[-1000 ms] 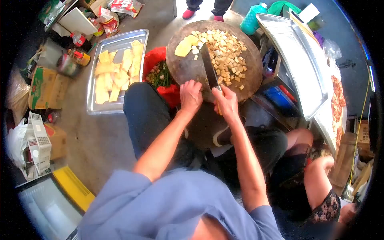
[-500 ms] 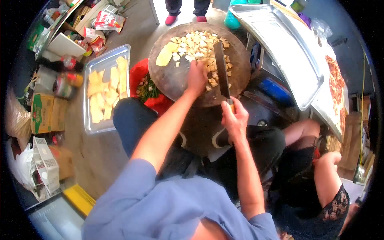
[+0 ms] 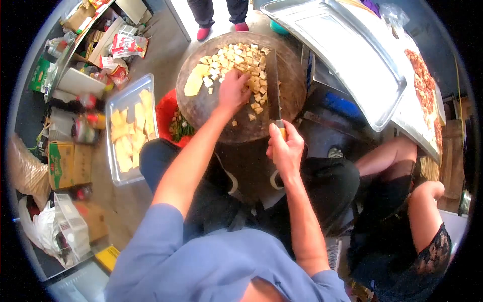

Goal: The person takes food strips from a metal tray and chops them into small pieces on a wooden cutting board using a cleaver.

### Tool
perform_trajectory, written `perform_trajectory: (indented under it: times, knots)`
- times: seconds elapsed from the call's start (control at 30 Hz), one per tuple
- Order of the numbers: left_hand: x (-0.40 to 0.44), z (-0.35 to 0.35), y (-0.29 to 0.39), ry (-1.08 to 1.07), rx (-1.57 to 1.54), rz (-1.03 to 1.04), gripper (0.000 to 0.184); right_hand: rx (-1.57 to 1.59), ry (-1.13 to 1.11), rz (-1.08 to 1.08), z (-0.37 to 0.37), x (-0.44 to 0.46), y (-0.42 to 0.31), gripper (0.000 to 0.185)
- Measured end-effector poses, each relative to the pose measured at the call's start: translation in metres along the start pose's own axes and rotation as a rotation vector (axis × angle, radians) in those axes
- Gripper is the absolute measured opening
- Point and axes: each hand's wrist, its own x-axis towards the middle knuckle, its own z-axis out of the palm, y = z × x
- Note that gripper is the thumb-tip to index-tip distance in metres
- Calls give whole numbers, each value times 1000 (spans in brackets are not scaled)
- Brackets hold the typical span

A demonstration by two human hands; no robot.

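Head view: your right hand [image 3: 286, 147] grips knife [image 3: 272, 83]; left hand [image 3: 233, 91], hold unclear, at diced pieces [image 3: 239, 58] on round block [image 3: 293, 68]. Risk: knife slipping leftward could nick left hand; hard sweep could spill diced pieces.

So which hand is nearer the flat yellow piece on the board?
Left. The left hand is at the cubes, right of the flat yellow piece; the right hand grips the knife, farther right.

Grey floor [image 3: 162, 56], bright far end

Cluttered shelving [image 3: 70, 58] lines the left side, before a dark wall [image 3: 22, 90]. A blue-grey wall [image 3: 435, 38] rises on the right, with brown wooden boards [image 3: 454, 161] nearer. White light washes out the far floor.
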Motion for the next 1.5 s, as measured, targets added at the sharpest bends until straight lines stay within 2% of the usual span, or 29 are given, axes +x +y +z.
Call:
perform_trajectory:
  times: [0.1,0.23,0.33,0.37,0.47,0.63,0.7,0.87,0.97,1.03,1.17,1.27,1.37,1.43,1.5]
  knots:
    - [10,7,-2,-119,159,113,21,24,2,33,-1,1,4,41]
    - [12,3,-2,-153,165,162,18,19,-10,43,-2,-1,0,41]
    - [10,-6,-1,-55,-8,-29,16,19,-32,55,-2,-4,-2,37]
    - [9,-10,-2,-55,-4,-28,16,24,-39,66,-1,-5,-4,33]
    - [4,-21,-5,-120,-216,-293,13,53,-70,85,-1,-7,-3,34]
    - [-22,-24,-26,-127,-248,-414,14,71,-75,101,2,-12,1,36]
    - [-25,-24,-30,-96,-229,-530,16,70,-74,85,2,-13,5,39]
    - [-28,-23,-38,-39,-161,-556,16,65,-83,84,3,-17,9,38]
    - [-25,-25,-35,-111,-236,-616,12,64,-87,64,0,-18,12,38]
    - [-25,-31,-25,-193,-711,-931,17,76,-82,70,-1,-19,11,38]
    - [-28,-34,-18,-159,-759,-957,19,121,-74,95,0,-21,10,36]
    - [-25,-36,-13,-105,-940,-980,21,147,-80,103,0,-22,14,35]
    - [-21,-41,-15,-152,-1110,-1059,31,152,-90,96,1,-22,21,35]
    - [-20,-44,-17,-207,-1215,-1084,44,150,-86,93,1,-25,17,35]
    - [-20,-44,-19,-194,-1223,-1105,44,147,-82,94,3,-27,17,35]
